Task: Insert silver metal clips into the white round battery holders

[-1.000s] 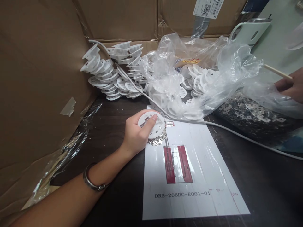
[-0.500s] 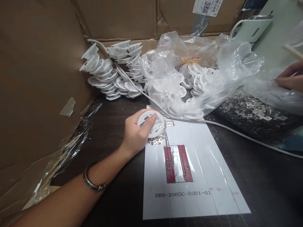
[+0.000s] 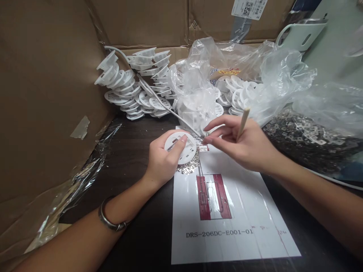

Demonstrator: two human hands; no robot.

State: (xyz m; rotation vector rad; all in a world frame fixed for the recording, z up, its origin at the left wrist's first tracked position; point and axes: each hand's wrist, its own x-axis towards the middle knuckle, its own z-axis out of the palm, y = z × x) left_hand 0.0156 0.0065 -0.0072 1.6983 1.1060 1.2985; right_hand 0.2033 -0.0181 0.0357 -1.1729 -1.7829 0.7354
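My left hand [image 3: 164,156] grips a round white plastic disc [image 3: 185,151] with small slots, its thumb lying across the top. Under and beside the disc is a pile of small metal pieces [image 3: 188,167]. My right hand [image 3: 238,141] is just right of the disc, thumb and fingertips pinched round something small and metallic that I cannot make out clearly. A thin wooden stick [image 3: 244,120] is also tucked between its fingers, pointing up. Below both hands lies a printed sheet [image 3: 235,241] with a red and white drawing.
Stacked white discs [image 3: 121,85] stand at the back left. A clear plastic bag [image 3: 198,71] with more discs is behind my hands. Many metal pieces [image 3: 300,132] lie in plastic at the right. A grey cable [image 3: 159,100] crosses the back; cardboard [image 3: 141,22] walls the rear and left.
My right hand has come in from the right edge to beside the disc, bringing the wooden stick. My left hand still holds the disc in nearly the same place.
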